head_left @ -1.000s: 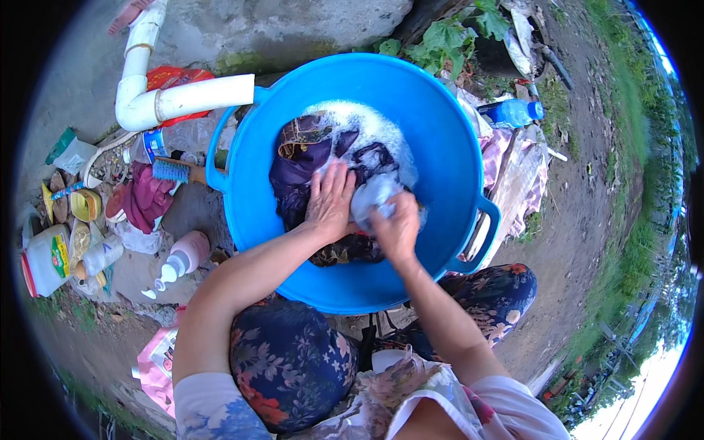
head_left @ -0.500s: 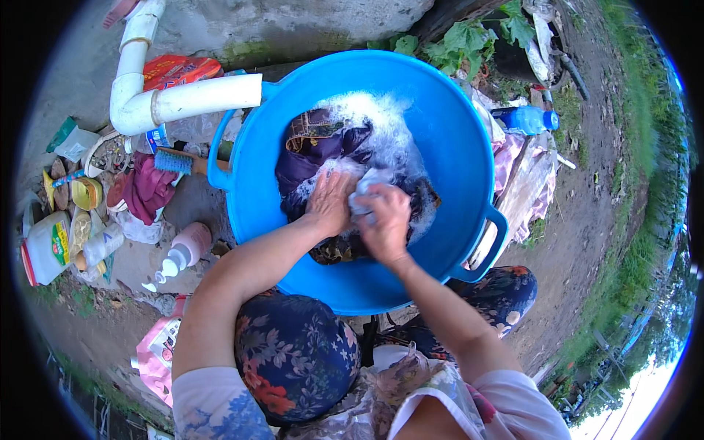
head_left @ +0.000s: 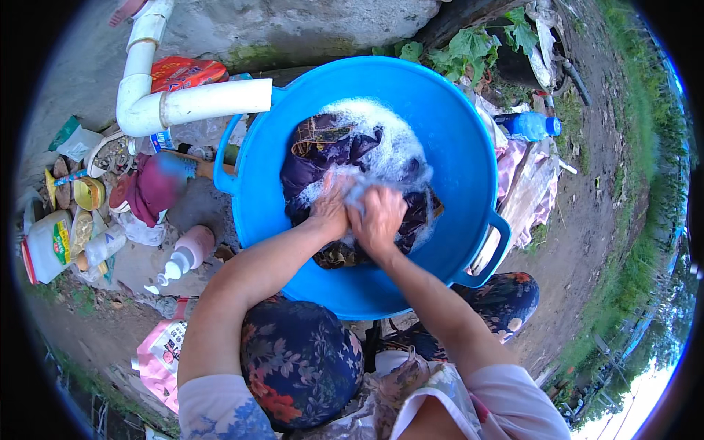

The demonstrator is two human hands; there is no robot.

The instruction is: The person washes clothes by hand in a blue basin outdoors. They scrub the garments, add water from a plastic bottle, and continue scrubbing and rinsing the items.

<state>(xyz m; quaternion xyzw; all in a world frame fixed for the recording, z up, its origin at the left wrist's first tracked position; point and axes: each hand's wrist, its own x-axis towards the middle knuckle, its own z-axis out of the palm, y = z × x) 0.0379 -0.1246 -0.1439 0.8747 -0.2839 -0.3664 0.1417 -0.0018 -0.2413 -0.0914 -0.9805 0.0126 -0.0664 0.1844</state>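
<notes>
A large blue plastic basin (head_left: 458, 147) stands in front of my knees, with a wet dark purple garment (head_left: 315, 163) and white suds (head_left: 385, 143) in it. My left hand (head_left: 330, 209) lies on the soaked garment, its fingers stretched forward and partly covered by foam. Right beside it, my right hand (head_left: 380, 218) is closed around a bunched pale, soapy cloth (head_left: 359, 192), close to the left fingers. The cloth's exact kind is hidden by the hand and suds. Dark patterned fabric (head_left: 341, 255) shows below my hands.
A white drain pipe (head_left: 213, 103) ends over the basin's left rim. At the left lie a blue-bristled brush (head_left: 183, 165), a maroon cloth (head_left: 152, 187), a pink pump bottle (head_left: 192, 249) and a white jug (head_left: 48, 246). A blue bottle (head_left: 528, 126) lies right of the basin.
My right hand has moved down and slightly left with the pale cloth, closer to my left hand. The left hand stays on the garment. The whole view has shifted slightly.
</notes>
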